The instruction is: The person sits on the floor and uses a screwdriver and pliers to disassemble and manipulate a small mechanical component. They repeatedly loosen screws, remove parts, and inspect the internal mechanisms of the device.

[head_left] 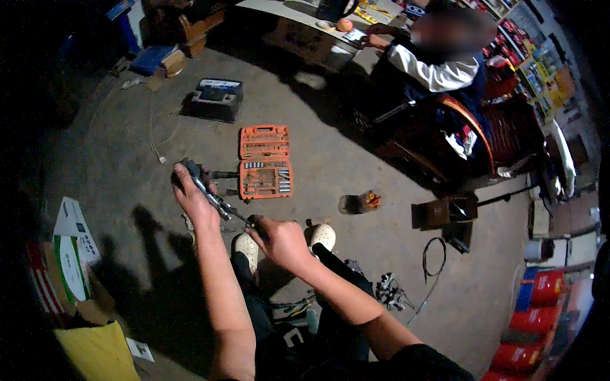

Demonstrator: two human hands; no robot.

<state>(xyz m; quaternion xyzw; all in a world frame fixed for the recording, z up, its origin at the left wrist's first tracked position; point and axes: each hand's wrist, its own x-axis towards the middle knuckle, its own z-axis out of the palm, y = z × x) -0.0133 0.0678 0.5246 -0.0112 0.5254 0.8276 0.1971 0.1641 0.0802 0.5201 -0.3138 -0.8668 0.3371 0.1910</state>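
In the head view, my left hand (196, 203) has its fingers wrapped around a metal part (220, 205) above the floor (340, 165); my right hand (281, 242) grips a dark rod (239, 218) reaching up to it (joined or merely touching, I cannot tell). Beyond lies an open orange case (249, 132), a battery (216, 109) farther off.

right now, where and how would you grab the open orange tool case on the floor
Ideally, grip the orange tool case by its left and right rims near the middle seam, one hand from each side: it lies open and flat, its sockets uncovered, so tilting might spill them.
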